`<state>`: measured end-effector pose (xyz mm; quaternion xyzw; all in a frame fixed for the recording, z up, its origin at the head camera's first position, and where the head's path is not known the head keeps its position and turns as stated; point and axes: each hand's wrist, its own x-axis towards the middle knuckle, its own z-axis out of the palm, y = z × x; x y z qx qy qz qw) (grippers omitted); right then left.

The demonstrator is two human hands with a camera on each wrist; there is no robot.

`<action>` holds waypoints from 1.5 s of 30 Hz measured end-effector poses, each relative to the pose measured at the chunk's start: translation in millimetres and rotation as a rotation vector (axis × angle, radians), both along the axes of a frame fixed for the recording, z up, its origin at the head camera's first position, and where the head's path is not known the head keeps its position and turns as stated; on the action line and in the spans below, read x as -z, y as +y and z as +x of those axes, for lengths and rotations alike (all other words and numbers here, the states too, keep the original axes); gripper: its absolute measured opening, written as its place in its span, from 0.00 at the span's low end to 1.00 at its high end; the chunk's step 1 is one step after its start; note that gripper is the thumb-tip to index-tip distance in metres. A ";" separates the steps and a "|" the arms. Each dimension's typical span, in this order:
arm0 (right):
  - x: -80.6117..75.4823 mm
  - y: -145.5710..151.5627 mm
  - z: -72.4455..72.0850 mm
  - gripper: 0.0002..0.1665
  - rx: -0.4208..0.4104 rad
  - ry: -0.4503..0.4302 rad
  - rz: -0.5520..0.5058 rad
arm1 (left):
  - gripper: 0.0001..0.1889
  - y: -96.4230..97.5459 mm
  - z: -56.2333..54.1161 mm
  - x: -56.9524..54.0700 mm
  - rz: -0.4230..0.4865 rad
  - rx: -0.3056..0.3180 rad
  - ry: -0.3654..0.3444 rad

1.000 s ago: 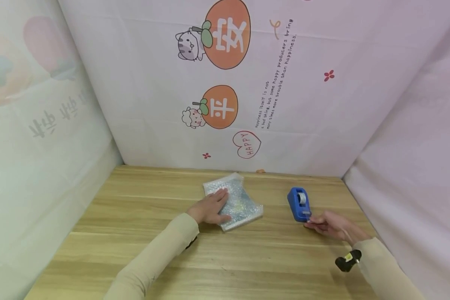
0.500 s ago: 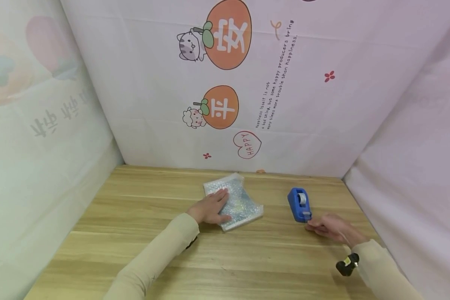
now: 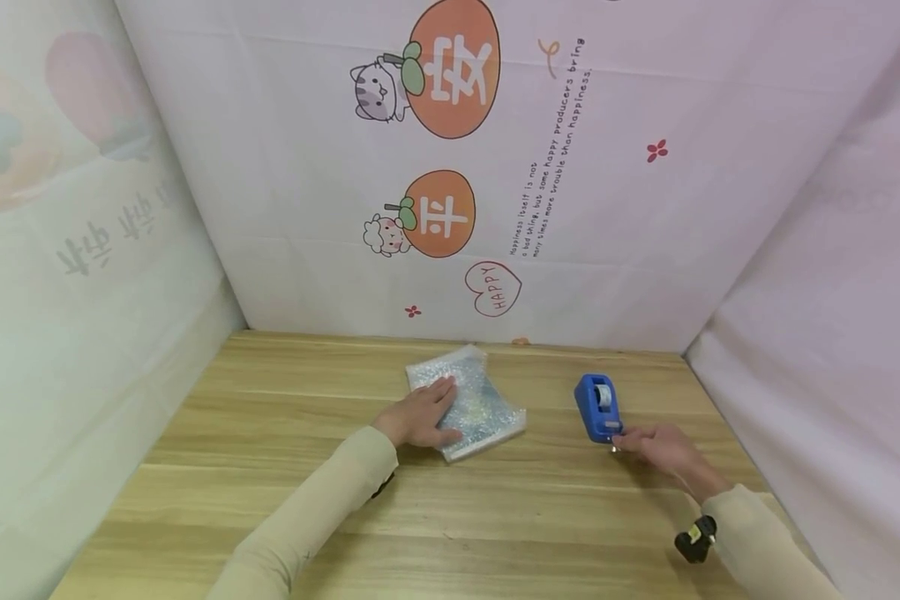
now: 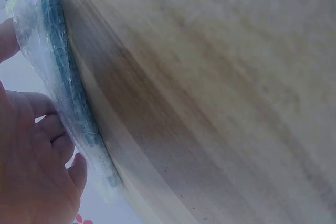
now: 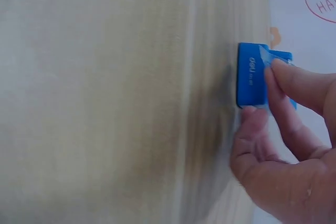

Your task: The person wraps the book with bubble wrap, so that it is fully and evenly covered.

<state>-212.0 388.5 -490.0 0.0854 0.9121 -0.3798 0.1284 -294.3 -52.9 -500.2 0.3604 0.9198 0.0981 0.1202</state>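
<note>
In the head view, a flat package in clear bubble wrap (image 3: 489, 417) lies on the wooden table. My left hand (image 3: 420, 415) rests on its left part with fingers extended. The left wrist view shows the wrapped edge (image 4: 68, 72) side-on, a bluish layer inside, and my fingers along its top. To the right stands a blue tape dispenser (image 3: 589, 408) holding a roll of clear tape (image 3: 603, 395). My right hand (image 3: 667, 454) is at its front end. Thumb and index finger pinch the end of the tape (image 5: 265, 56) there, seen in the right wrist view.
White cloth walls with printed cartoons (image 3: 442, 214) enclose the back and both sides of the wooden table (image 3: 495, 533). The dispenser stands near the back right, a hand's width or so from the package. A black wrist camera (image 3: 695, 540) hangs below my right sleeve.
My right hand has shifted slightly and its wrist has turned a little, with the fingers still at the dispenser's front. The left hand and the package stay where they were.
</note>
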 end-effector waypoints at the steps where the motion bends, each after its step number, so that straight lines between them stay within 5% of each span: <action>1: 0.8 -0.4 0.6 0.29 -0.008 0.017 0.009 | 0.48 0.3 0.1 0.1 0.000 0.002 -0.001; 25: 9.2 -13.5 4.6 0.13 0.034 0.185 0.080 | 0.48 -1.0 1.3 -2.2 -0.008 -0.015 -0.003; 31: 9.6 -4.3 14.0 0.11 -0.068 0.200 0.102 | 0.48 -0.4 2.5 -3.5 0.004 -0.004 -0.016; 39: -10.7 -4.0 19.4 0.10 -0.286 0.211 0.041 | 0.48 0.1 0.8 -2.0 -0.005 -0.004 0.003; 45: -21.1 -20.4 13.8 0.11 -0.335 0.271 -0.014 | 0.48 0.7 0.1 0.7 -0.009 -0.006 -0.009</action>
